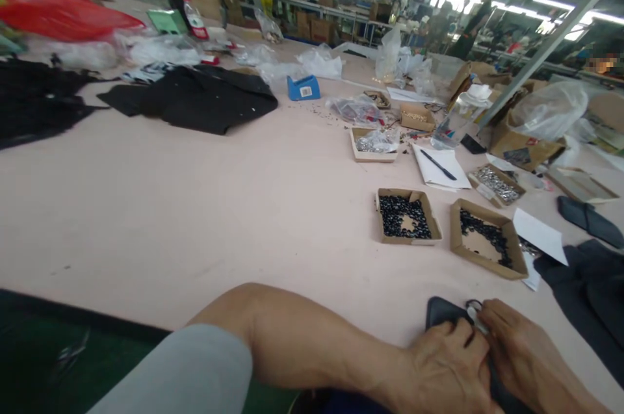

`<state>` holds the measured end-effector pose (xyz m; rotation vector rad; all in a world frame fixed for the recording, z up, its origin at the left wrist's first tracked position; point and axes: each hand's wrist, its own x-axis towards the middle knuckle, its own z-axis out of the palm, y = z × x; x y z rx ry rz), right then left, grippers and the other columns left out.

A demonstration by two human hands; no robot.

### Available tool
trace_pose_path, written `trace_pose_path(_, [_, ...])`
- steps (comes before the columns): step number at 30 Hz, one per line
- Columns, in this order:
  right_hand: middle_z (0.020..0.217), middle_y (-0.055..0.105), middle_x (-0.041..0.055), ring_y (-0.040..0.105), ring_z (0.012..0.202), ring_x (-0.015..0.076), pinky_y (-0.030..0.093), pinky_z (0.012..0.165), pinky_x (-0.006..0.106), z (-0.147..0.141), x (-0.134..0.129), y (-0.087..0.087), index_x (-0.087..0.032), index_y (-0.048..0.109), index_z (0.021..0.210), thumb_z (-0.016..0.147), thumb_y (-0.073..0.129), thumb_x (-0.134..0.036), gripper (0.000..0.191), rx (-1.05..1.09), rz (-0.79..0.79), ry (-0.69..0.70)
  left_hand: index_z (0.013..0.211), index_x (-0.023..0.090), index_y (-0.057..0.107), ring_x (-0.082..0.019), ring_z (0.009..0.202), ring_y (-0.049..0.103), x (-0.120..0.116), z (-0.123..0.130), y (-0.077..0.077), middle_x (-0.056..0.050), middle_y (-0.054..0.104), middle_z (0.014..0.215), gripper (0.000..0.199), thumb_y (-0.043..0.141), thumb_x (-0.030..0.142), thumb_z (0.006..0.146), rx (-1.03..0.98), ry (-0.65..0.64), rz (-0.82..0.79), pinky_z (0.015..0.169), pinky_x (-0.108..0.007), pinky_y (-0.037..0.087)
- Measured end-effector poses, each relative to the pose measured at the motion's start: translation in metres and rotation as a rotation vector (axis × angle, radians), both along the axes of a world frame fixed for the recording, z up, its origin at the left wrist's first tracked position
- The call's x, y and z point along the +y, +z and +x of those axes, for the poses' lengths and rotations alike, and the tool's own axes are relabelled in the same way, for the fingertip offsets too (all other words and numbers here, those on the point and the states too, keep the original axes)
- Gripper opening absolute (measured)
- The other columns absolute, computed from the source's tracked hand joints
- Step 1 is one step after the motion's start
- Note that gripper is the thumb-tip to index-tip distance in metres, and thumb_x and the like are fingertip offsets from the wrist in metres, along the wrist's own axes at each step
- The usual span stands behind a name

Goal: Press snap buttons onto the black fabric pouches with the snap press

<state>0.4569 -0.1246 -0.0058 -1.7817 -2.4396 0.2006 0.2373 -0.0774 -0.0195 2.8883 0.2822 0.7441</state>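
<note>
At the near right edge of the table, my left hand point(451, 362) is closed over a dark flat piece with rounded corners point(441, 311), its fingers bent and pressed down. Close against it, my right hand point(524, 352) pinches a small silver piece point(474, 314) with a thin dark ring at its end. The fingers of both hands nearly touch. Much of the dark piece lies hidden under my hands. Just beyond stand two shallow cardboard boxes, a left box point(436, 235) and a right box point(455, 246), both holding small black parts.
A pen point(439, 165) lies on white paper point(424, 173). Nearby are a box of silver parts point(494, 185), dark cloth point(589, 284) and a black pouch-like piece point(589, 220). Black fabric point(209, 99) and a blue holder point(303, 88) sit farther off, with plastic bags behind.
</note>
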Motion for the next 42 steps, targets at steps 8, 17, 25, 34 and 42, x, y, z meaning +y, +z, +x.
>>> trace_pose_path(8, [0.088,0.06,0.0079,0.061,0.077,0.0238,0.05,0.07,0.038,-0.007,0.001,0.004,-0.022,0.052,0.098,0.092,0.043,-0.014,0.013,0.008,-0.029,-0.032,0.1,0.005,0.07,-0.03,0.097,0.057,-0.001,-0.003,0.009,-0.019,0.062,0.102,0.056,0.044,0.055,0.102,0.028,-0.001,0.048,0.074,-0.039,0.044])
trace_pose_path(17, [0.078,0.065,0.0035,0.063,0.072,0.0214,0.048,0.068,0.033,-0.002,0.028,0.038,-0.022,0.061,0.083,0.093,0.048,-0.021,0.016,0.083,-0.156,-0.044,0.11,0.005,0.07,-0.03,0.104,0.056,-0.003,0.0,0.002,-0.019,0.061,0.115,0.058,0.047,0.057,0.099,0.055,0.023,-0.053,0.071,-0.036,0.047])
trace_pose_path(25, [0.079,0.07,0.0049,0.064,0.076,0.021,0.046,0.071,0.03,-0.075,0.165,0.087,-0.019,0.071,0.083,0.085,0.054,-0.022,0.017,0.043,0.067,-0.057,0.112,0.003,0.073,-0.033,0.112,0.056,0.009,-0.004,0.008,-0.021,0.063,0.122,0.066,0.043,0.059,0.097,0.081,-0.042,-0.122,0.082,-0.04,0.046])
trace_pose_path(34, [0.104,0.075,0.0177,0.071,0.098,0.031,0.05,0.081,0.035,-0.095,0.221,0.058,-0.018,0.08,0.105,0.088,0.058,-0.024,0.028,-0.419,-0.156,-0.2,0.099,0.011,0.078,-0.036,0.108,0.056,0.012,-0.004,0.002,-0.018,0.063,0.116,0.063,0.039,0.059,0.097,0.041,-0.067,-0.093,0.082,-0.043,0.045])
trace_pose_path(42, [0.109,0.075,0.0159,0.069,0.106,0.0268,0.05,0.087,0.03,-0.084,0.234,0.05,-0.014,0.076,0.111,0.085,0.057,-0.019,0.033,-0.354,-0.18,-0.224,0.106,0.004,0.076,-0.033,0.108,0.057,0.009,-0.007,0.008,-0.022,0.062,0.119,0.068,0.038,0.061,0.098,0.035,-0.01,-0.097,0.083,-0.04,0.044])
